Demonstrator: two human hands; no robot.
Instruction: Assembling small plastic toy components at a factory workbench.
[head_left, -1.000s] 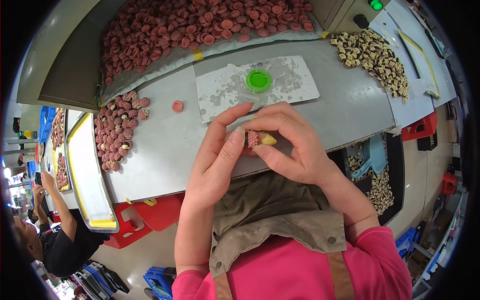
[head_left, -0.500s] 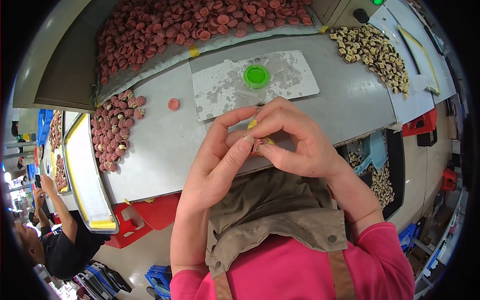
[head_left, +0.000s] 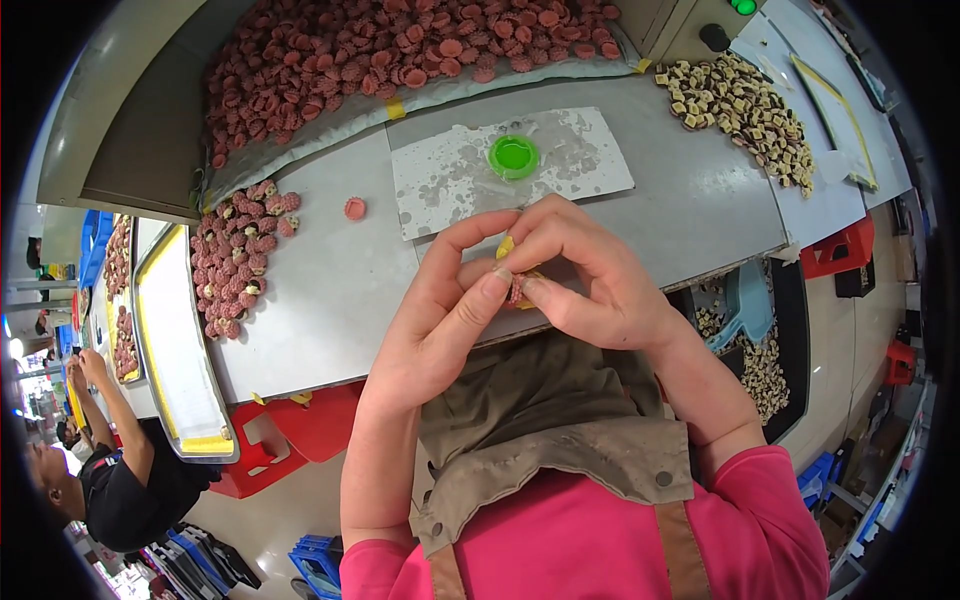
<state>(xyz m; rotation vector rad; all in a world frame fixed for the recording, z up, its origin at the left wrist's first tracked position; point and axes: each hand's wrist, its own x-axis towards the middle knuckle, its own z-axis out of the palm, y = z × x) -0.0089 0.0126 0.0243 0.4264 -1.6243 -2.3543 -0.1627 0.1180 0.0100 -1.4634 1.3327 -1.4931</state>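
Observation:
Close to the table's front edge, my left hand and my right hand meet at the fingertips. Between the thumbs and fingers of both is a small pink, bumpy, raspberry-like piece, mostly covered by the fingers. Something yellow shows among the fingers; what it is I cannot make out. Just beyond my hands, a round green dish sits on a white board spotted with grey wet-looking marks. One loose pinkish-red hollow cup lies left of the board.
Hollow red cups are heaped at the back. Raspberry-like pieces with cream and dark parts lie left, beside a yellow-edged tray. Small dark-and-cream blocks lie at far right. A light blue scoop is below right. Another person works at far left.
The view has shifted slightly. Both hands stay together around the pink piece, with only a slight shift of the fingers.

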